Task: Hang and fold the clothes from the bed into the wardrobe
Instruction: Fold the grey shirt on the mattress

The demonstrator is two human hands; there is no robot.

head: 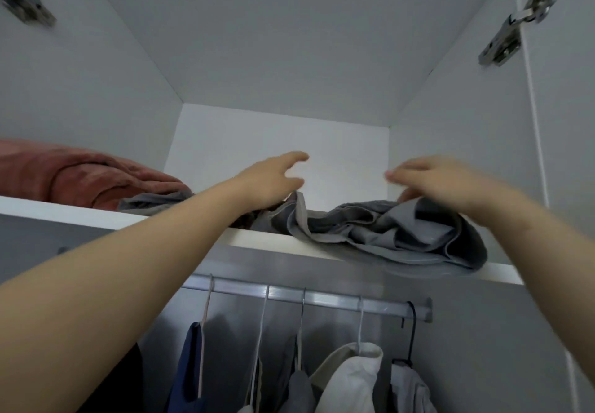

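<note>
A crumpled grey garment [386,235] lies on the wardrobe's top shelf [80,216], part of it drooping over the front edge at the right. My left hand [273,180] reaches over the shelf above the garment's left end, with its fingers stretched and loose, holding nothing. Above the garment's right end my right hand [428,180] hovers, and its lower fingers touch the cloth's top fold. Its fingers point left and look relaxed; no grip shows.
A rust-red folded cloth [80,177] sits at the shelf's left. Below the shelf a metal rail [322,296] carries several hangers with navy, grey, cream and pale clothes. Door hinges [512,26] sit on both side walls.
</note>
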